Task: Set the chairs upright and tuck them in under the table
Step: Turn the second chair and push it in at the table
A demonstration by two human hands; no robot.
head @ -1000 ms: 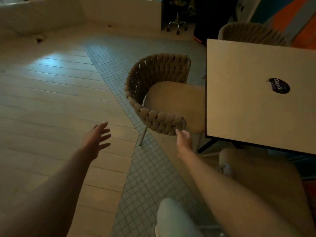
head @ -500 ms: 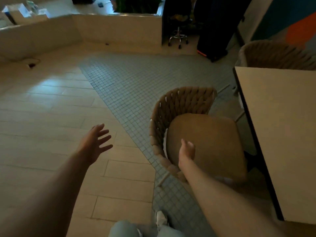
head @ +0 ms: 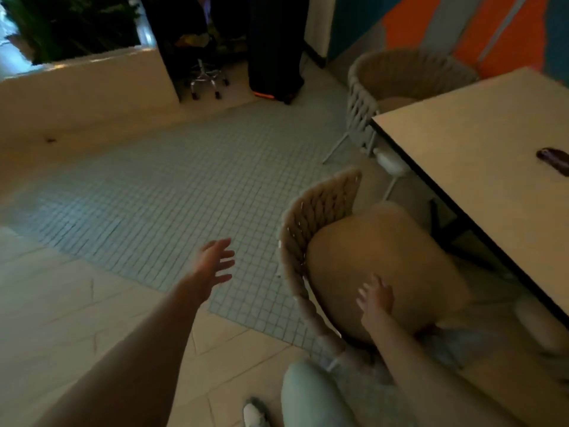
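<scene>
Your right hand (head: 376,298) is open over the woven chair (head: 320,211) seat, lower right; left hand (head: 214,261) open, mid-frame, holding nothing.

The near chair (head: 363,251) stands upright at about 4 o'clock in the view — a tan woven-rope back curving round a plain tan seat cushion, its seat front facing the table (head: 480,155) at 2 o'clock, beside the table's near edge and not yet fully under it. The table has a pale flat top with a thin dark rim and dark legs below. A second chair (head: 397,84) of the same woven make stands upright at 1 o'clock — set at the table's far end, its seat partly hidden by the tabletop
</scene>
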